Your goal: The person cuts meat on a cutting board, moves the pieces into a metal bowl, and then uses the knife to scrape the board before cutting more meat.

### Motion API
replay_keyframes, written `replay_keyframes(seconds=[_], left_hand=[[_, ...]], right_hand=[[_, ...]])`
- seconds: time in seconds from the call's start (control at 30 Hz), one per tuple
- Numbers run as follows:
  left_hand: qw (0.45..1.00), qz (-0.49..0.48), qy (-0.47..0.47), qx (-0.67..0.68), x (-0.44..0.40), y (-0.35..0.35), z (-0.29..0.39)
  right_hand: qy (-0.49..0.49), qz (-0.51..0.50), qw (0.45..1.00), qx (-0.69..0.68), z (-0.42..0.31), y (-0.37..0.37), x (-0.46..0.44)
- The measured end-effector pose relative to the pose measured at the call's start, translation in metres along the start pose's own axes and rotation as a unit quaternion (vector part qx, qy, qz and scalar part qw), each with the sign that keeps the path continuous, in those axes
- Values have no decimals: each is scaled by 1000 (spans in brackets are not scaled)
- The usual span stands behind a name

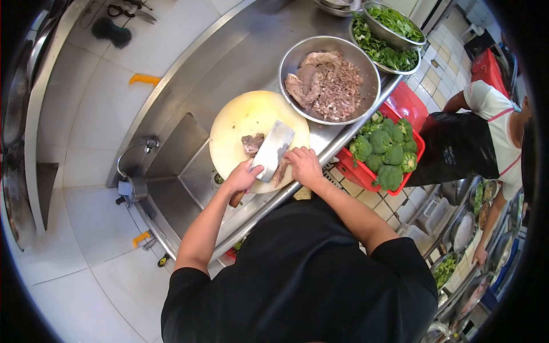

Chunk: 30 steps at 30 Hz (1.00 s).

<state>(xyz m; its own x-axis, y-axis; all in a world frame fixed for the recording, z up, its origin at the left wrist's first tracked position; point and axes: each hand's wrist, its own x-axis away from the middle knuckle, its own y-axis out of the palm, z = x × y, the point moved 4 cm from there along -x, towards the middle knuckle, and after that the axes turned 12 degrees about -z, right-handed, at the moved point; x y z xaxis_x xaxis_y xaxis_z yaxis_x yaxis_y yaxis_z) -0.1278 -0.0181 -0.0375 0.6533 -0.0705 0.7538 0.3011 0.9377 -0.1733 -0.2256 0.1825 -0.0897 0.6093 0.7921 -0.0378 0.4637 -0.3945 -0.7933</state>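
Note:
My left hand [242, 176] is closed around the wooden handle of a cleaver [274, 150]. The broad blade lies over a round, pale yellow cutting board [234, 123], between two portions of meat. A strip of meat [281, 171] sits on the board to the right of the blade. My right hand [305, 165] presses bent fingers on its upper end, close to the blade. Left of the blade rests a darker chunk of meat [253, 143]. Behind the board, a steel bowl [284, 86] holds large meat pieces and a heap of chopped meat [342, 91].
The board stands on a steel counter [229, 63] beside a sink [186, 154]. A red crate [349, 168] of broccoli [389, 146] stands by the counter's right edge. Bowls of leafy greens [394, 26] are at the back. A co-worker [486, 123] reaches toward food trays at right.

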Motion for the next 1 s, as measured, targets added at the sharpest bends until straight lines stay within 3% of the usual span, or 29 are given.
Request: replay_keyframes(seconds=[0.27,0.53,0.67,1.0], left_hand=[[998,-36,-37,23,40,-2,-40],[1000,-3,-2,-15,-1,-2,8],[999,-30,-19,-15,40,-3,-15],[1000,5,-12,6,6,12,-16]], right_hand=[[-24,12,999,27,-1,3,5],[-20,-6,999,38,1,7,3],[-32,5,998,46,-1,6,6],[-43,27,998,44,-4,4,8]])
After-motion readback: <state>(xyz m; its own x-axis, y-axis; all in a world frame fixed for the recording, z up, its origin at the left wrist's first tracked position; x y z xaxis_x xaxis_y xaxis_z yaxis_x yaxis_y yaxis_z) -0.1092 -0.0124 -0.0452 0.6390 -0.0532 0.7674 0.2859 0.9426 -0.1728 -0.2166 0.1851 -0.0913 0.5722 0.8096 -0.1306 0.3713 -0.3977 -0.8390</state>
